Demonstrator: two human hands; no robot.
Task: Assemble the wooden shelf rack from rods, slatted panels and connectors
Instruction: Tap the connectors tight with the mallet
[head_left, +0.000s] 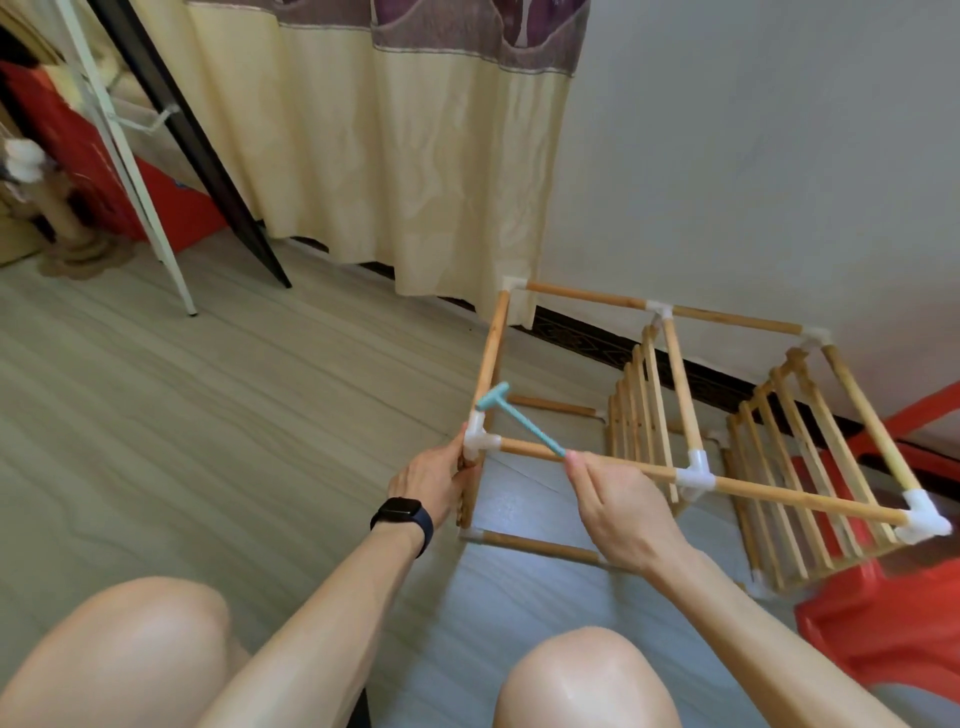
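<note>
Joint-seating, it seems: left hand (434, 480) grips wooden rod frame (779, 492), right hand (615, 501) pinches teal plastic hammer (524, 426); white plastic corner connector (480, 441) wants tapping.

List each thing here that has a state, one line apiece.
Rack: partly built, lying on its side.
Corner connector: seated on its rods.
Hammer: raised, head just above that connector.
Left hand: grips the near corner post.
Right hand: pinches the handle's end.

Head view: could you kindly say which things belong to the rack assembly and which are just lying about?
Job: rack frame, corner connector, slatted panel, teal mallet in right hand, left hand gripping the frame.
Lying about: red stool, curtain, scratching post.
</note>
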